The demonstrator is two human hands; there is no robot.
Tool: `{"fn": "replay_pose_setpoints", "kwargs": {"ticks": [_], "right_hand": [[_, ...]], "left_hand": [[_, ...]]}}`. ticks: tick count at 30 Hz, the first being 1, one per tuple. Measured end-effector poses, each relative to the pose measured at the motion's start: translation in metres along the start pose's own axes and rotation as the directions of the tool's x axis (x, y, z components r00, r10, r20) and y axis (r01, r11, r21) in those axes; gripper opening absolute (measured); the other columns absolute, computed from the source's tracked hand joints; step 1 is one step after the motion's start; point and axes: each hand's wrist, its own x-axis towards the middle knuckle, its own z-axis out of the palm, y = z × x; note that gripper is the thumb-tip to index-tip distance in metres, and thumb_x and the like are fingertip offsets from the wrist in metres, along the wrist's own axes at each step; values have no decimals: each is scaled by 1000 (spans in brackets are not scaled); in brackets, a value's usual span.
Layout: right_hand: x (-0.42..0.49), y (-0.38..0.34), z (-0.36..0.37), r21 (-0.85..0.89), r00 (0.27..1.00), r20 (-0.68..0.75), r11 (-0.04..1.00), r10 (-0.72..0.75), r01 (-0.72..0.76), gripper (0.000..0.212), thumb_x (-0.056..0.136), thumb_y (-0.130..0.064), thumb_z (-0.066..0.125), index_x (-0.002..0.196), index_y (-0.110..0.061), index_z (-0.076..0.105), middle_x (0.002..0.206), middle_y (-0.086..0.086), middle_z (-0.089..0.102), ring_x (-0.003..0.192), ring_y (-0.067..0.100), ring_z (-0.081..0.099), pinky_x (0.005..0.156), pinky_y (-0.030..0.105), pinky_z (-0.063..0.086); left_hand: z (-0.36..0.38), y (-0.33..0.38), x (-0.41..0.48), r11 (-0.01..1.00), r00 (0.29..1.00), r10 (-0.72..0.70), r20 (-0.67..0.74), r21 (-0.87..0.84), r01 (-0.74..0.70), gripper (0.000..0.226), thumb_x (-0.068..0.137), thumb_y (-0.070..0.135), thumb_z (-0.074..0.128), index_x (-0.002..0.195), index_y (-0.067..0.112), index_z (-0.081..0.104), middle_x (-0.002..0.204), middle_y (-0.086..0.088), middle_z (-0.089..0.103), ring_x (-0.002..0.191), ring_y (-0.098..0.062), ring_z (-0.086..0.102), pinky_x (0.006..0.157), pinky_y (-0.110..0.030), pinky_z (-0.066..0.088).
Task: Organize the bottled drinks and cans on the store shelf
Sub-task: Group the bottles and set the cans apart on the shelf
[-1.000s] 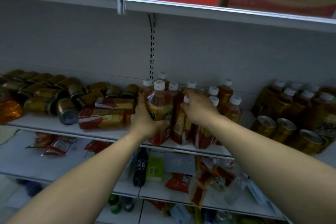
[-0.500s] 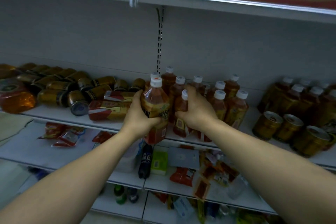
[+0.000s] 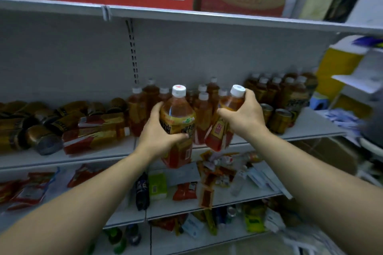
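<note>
Head view: grey store shelf (image 3: 315, 130) beyond both hands, cans (image 3: 41, 134) lying left of them; the left hand (image 3: 159, 132) grasps 1 amber, white-capped bottle (image 3: 178, 114), the right hand (image 3: 246, 118) grasps a tilted 2nd bottle (image 3: 217, 134) beside it.

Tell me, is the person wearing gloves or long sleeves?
No gloves at all. The left hand and the right hand are both bare, and so are the left forearm and right forearm: no sleeve shows. I see no watch, bracelet or ring.
</note>
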Motion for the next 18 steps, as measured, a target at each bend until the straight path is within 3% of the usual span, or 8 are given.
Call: {"fn": "replay_pose_setpoints", "kwargs": {"ticks": [8,18], "right_hand": [[15,66,-100,-47,992,-110,997,60,-65,63,72,-28,81,124,-26,45,115,-1,56,104,20,55,89,40,50],[79,176,-209,-92,1000,13,996,16,-15,71,71,-30,81,129,-26,41,121,0,53,109,21,54,93,44,50]], "left_hand": [[105,58,5,996,985,86,151,-45,-80,104,57,32,88,139,37,25,124,10,52,116,-14,52,99,-36,44],[261,112,14,998,998,13,63,-68,-8,96,62,23,87,138,26,28,114,10,49,107,-11,49,93,-28,40]]}}
